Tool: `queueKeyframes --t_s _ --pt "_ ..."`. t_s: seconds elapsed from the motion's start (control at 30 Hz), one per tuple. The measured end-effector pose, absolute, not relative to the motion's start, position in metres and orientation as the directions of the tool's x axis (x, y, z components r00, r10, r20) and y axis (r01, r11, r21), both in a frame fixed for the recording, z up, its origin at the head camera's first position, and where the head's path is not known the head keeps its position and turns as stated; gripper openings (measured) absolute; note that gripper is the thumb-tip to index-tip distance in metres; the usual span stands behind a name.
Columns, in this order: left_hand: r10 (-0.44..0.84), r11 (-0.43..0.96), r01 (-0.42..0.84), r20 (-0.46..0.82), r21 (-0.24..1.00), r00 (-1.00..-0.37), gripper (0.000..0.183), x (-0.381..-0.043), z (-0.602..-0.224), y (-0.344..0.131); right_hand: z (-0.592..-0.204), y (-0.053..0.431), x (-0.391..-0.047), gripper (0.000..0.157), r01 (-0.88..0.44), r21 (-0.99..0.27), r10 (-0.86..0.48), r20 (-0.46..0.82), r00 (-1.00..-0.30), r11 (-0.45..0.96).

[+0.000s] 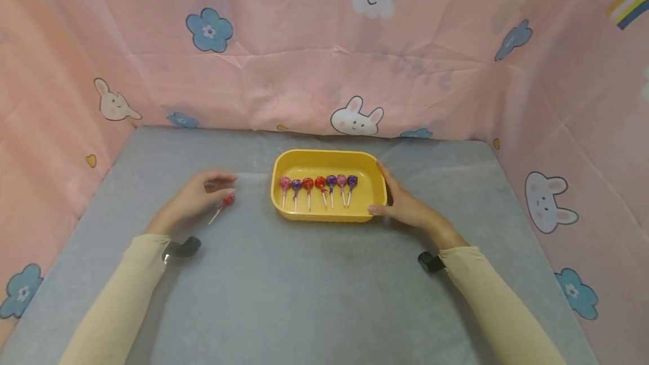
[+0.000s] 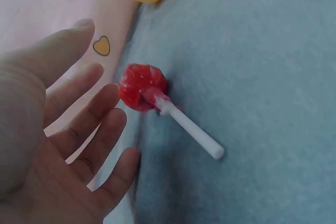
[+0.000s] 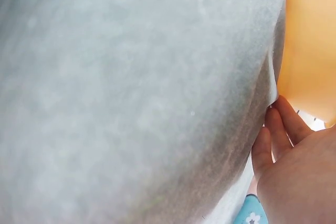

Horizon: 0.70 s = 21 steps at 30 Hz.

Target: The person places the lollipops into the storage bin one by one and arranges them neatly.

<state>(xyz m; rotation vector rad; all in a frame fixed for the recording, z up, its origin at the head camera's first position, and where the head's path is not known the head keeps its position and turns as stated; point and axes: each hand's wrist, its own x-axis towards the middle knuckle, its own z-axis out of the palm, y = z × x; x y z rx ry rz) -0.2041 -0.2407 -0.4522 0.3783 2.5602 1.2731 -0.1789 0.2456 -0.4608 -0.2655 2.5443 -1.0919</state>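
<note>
A red-wrapped lollipop (image 2: 143, 86) with a white stick lies on the grey table left of the yellow tray (image 1: 329, 216). Beside its candy end is my left hand (image 1: 200, 193), fingers spread and loosely bent, nothing gripped; in the left wrist view the fingertips (image 2: 116, 121) come right up to the candy. My right hand (image 1: 408, 204) holds the tray's right end, thumb at the front rim and fingers along the side wall. Inside the tray, several lollipops (image 1: 320, 182) in pink, purple and red wrappers stand in a row, sticks toward me.
Grey cloth (image 1: 314, 286) covers the table. Pink printed fabric (image 1: 284, 78) hangs behind it and along both sides. Dark straps (image 1: 431, 262) sit at both wrists, by the beige sleeves (image 1: 121, 297).
</note>
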Motion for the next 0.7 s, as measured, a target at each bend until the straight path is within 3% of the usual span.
queueKeyframes --t_s 0.7 --pt "0.354 0.613 0.165 -0.082 0.772 -0.932 0.048 -0.202 -0.476 -0.255 -0.460 0.244 -0.177 0.114 -0.031 -0.734 -0.307 -0.244 -0.920 0.678"
